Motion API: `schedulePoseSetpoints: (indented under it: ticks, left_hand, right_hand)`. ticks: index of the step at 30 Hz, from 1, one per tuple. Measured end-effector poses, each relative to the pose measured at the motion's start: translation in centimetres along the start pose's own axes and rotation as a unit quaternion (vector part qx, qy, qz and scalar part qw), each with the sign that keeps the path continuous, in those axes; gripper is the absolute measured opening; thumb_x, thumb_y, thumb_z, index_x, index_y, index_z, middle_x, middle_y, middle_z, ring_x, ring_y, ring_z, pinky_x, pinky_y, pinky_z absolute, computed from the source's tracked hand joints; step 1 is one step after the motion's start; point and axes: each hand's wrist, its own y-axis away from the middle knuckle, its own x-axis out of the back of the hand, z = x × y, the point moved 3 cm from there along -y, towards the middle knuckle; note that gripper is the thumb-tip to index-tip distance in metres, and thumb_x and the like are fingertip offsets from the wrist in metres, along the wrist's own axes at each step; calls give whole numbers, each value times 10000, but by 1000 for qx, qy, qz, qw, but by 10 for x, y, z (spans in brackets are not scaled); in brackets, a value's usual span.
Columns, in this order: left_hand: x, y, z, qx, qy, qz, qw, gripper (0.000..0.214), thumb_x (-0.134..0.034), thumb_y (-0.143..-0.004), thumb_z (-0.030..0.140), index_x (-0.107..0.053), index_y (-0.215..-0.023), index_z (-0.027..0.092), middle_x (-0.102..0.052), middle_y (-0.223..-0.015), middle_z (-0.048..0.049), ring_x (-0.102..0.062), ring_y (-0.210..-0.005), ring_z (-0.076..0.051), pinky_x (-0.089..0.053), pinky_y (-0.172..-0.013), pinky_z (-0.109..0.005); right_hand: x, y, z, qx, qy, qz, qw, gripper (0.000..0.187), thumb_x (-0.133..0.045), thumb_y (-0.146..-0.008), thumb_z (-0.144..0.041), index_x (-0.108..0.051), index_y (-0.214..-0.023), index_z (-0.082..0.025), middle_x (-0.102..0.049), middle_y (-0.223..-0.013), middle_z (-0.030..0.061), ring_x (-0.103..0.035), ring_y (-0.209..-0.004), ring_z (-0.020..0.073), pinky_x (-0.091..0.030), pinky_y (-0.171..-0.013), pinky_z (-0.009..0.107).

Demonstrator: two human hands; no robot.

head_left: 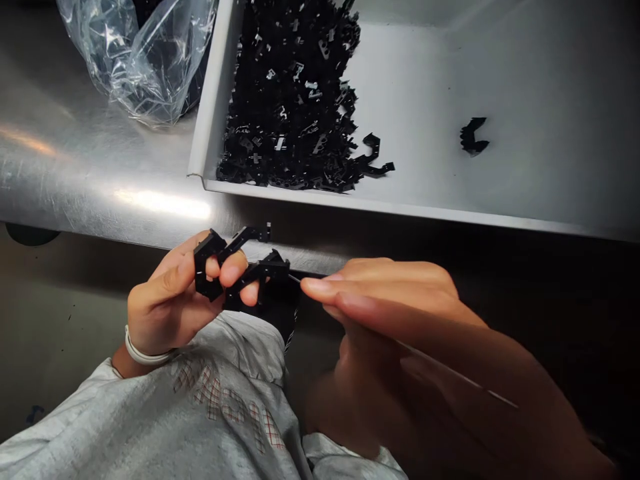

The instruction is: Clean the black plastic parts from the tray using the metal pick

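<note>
My left hand [167, 297], with a white band at the wrist, is closed around black plastic brackets [270, 268]. They are angular and hooked, and stick out between the fingers. My right hand [400, 333] pinches a thin, pale metal tool [490, 395], perhaps a pick or needle. Its tip reaches the right end of the lower bracket; I cannot tell whether it touches or sits inside. Most of the tool's length is hidden by the hand, so its exact kind does not show.
A white tray [425, 215] lies beyond my hands on the metal table [75, 180]. A heap of black plastic parts [295, 100] fills its left side, and one loose bracket [473, 137] lies farther right. A clear plastic bag [145, 67] stands left of the tray.
</note>
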Motion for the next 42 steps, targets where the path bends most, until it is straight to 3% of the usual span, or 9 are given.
schedulePoseSetpoints:
  ticks: [3,8,12,14,17,24,30,34,42]
  left_hand:
    - [-1,-1,-1,13,18,3,1000,144,-728,-839,349,-736,-778,218,-570,-735,-10,-621,-683,-138,-552,-714,-278]
    - [-1,-1,-1,12,23,11,1000,131,-721,-858,320,-746,-789,211,-594,-754,-3,-669,-760,-140,-559,-753,-256]
    - [-1,-2,1,7,4,8,1000,140,-703,-874,334,-739,-793,227,-602,-768,-4,-666,-761,-152,-558,-743,-278]
    - [-1,-3,1,8,3,13,1000,147,-706,-871,336,-728,-780,223,-603,-771,-6,-660,-755,-155,-550,-725,-280]
    - [-1,-4,1,16,5,18,1000,149,-720,-859,336,-709,-773,215,-594,-762,-5,-654,-743,-154,-538,-712,-280]
    - [1,-4,2,32,-16,17,999,178,-726,-845,371,-670,-770,219,-576,-757,-8,-643,-718,-172,-535,-706,-321]
    - [2,-5,2,32,-24,22,999,193,-716,-852,383,-653,-769,221,-578,-768,-9,-635,-715,-171,-531,-709,-326]
    - [2,-6,2,25,-16,23,999,168,-721,-851,366,-676,-777,222,-568,-753,-4,-636,-717,-163,-526,-701,-309]
    - [1,-6,0,43,4,12,999,164,-721,-851,355,-680,-775,216,-566,-748,-5,-651,-717,-159,-536,-703,-301]
  right_hand:
    - [-4,0,-2,-40,6,86,996,137,-607,-979,-299,-668,-856,-294,-720,-733,13,-658,-681,207,-538,-623,429]
    - [-14,-8,-8,-23,12,96,995,129,-688,-928,-251,-642,-814,-290,-691,-652,-54,-610,-592,161,-545,-742,431]
    - [-11,-6,-4,-114,1,176,978,225,-653,-956,-232,-593,-743,-275,-685,-652,-77,-609,-618,142,-549,-794,404]
    - [-12,-6,-3,-77,-11,85,993,152,-688,-931,-263,-643,-788,-287,-733,-736,-60,-656,-685,154,-562,-797,409]
    - [-5,-6,1,-56,-17,23,998,74,-666,-941,-266,-688,-880,-302,-776,-825,-25,-691,-754,179,-581,-790,428]
    - [-4,-13,2,-68,-6,29,997,171,-723,-889,-218,-645,-774,-317,-738,-683,-58,-691,-677,199,-590,-835,483]
    - [-5,-8,4,-58,6,27,998,181,-695,-900,-162,-660,-851,-333,-769,-749,-56,-726,-760,229,-589,-846,522]
    - [-3,-9,5,-50,-21,12,998,188,-634,-922,-125,-688,-913,-305,-791,-811,-22,-732,-741,221,-589,-794,492]
    - [-8,-8,10,-67,-17,39,997,193,-710,-888,-153,-660,-805,-320,-727,-694,-72,-706,-691,196,-581,-834,495]
